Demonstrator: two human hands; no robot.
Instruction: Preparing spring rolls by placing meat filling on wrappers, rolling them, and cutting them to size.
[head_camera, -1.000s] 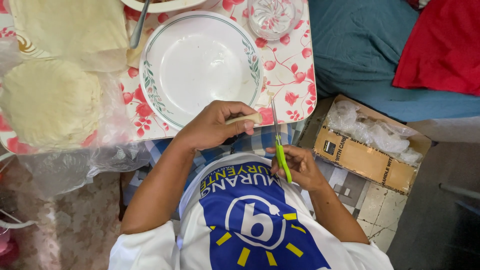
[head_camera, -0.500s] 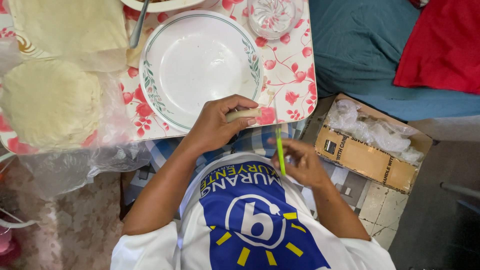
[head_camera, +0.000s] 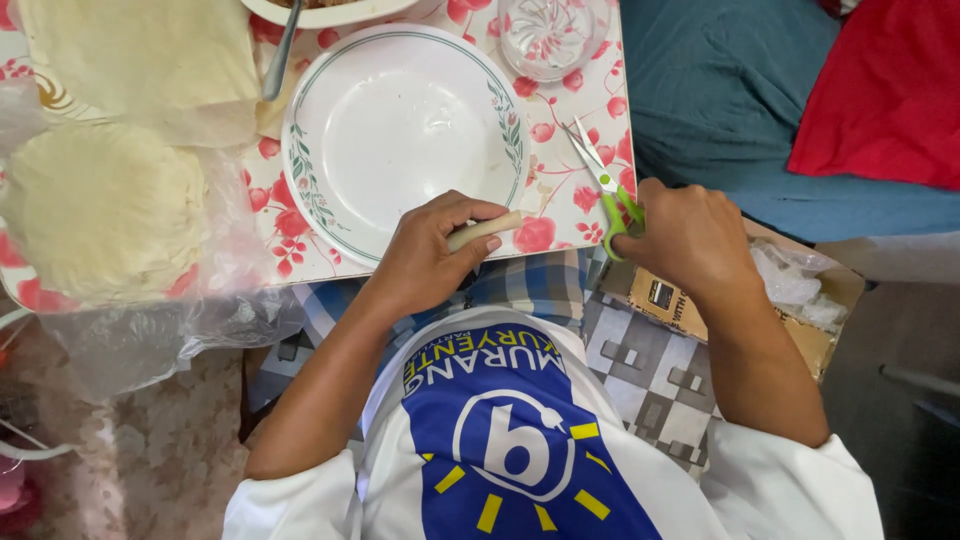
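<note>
Pale slim roll (head_camera: 485, 230) lies level; green-handled scissors (head_camera: 603, 186) point up-left.

left hand (head_camera: 425, 255): grips pale roll (head_camera: 485, 230) | right hand (head_camera: 690, 235): grips green-handled scissors (head_camera: 603, 185) | white plate (head_camera: 330, 110) beside

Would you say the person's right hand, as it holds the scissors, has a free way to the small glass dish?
Probably yes: the right hand grips the green-handled scissors, whose blades point toward the glass dish, with only bare floral tablecloth between.
</note>
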